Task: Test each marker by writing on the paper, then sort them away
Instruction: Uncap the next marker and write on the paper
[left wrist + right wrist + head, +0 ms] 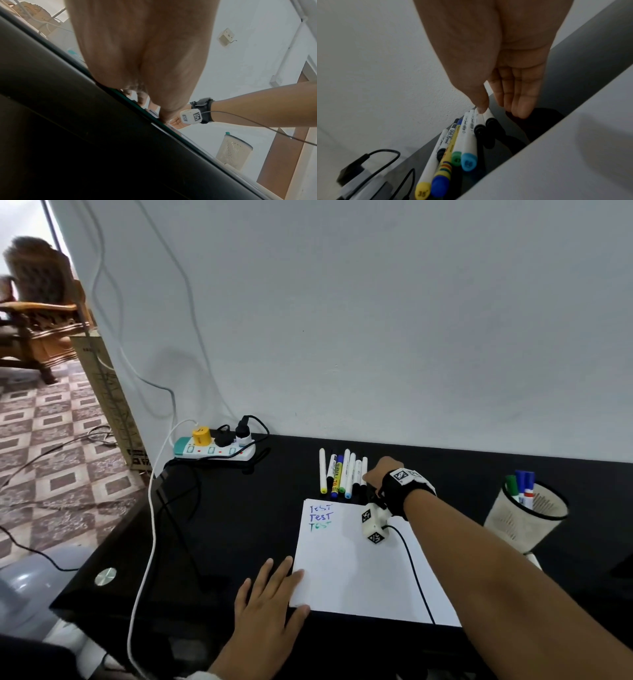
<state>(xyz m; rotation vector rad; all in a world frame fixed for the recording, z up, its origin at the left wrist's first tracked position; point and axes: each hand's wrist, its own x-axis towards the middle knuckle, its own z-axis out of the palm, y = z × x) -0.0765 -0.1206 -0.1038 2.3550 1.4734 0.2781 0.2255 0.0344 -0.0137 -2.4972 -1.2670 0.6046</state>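
Black glossy desk: left hand lay flat, steadying white paper sheet; right hand, fingers apart, thumb touching black-capped white marker at far edge.

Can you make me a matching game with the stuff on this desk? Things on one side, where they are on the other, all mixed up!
Things:
1. paper
2. mesh cup
3. power strip
4. left hand

Places:
A. far left of the desk, by the wall
B. flat on the near left edge of the paper
C. middle of the desk, with TEST written three times
D. right side, holding three markers

Pairs: 1-C, 2-D, 3-A, 4-B
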